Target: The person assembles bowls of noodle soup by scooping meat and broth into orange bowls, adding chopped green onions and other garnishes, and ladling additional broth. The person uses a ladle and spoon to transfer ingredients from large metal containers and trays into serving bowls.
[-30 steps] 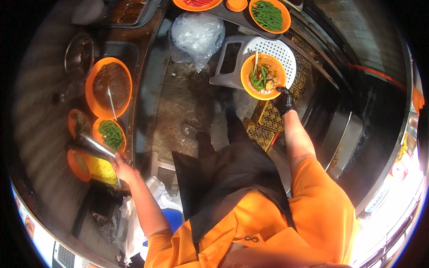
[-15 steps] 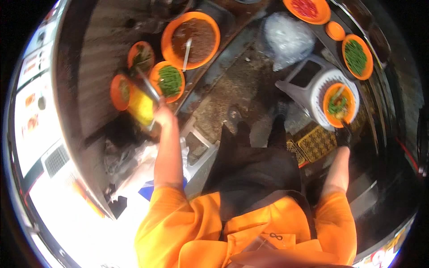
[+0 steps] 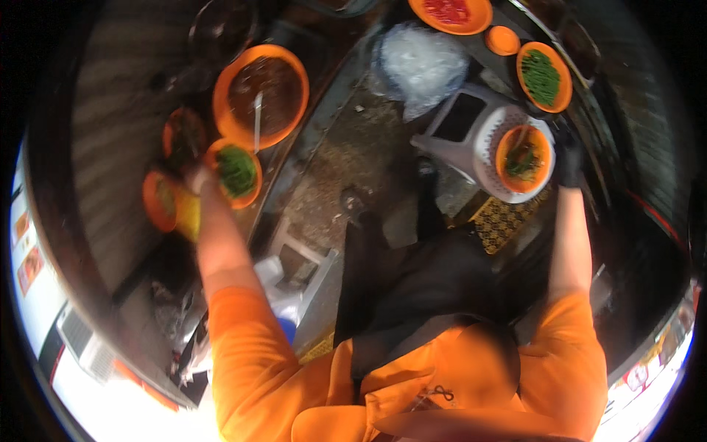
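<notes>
The left hand [image 3: 197,178], blurred, is at the left edge of the bean bowl [image 3: 247,201]; its finger spread and any hold cannot be told. The gloved right hand [image 3: 567,157] is just beside the food bowl [image 3: 507,158] on the stool [image 3: 484,152], fingers equally unclear. Beyond lies a bag [image 3: 423,62].

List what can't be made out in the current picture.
Head view, left hand: motion blur; whether its grip holds anything is unclear.
Head view, gloved right hand: blurred, dark against dark; contact with the nearby bowl is unclear.
Head view, red food: its dish meets the top edge, cut off.
</notes>
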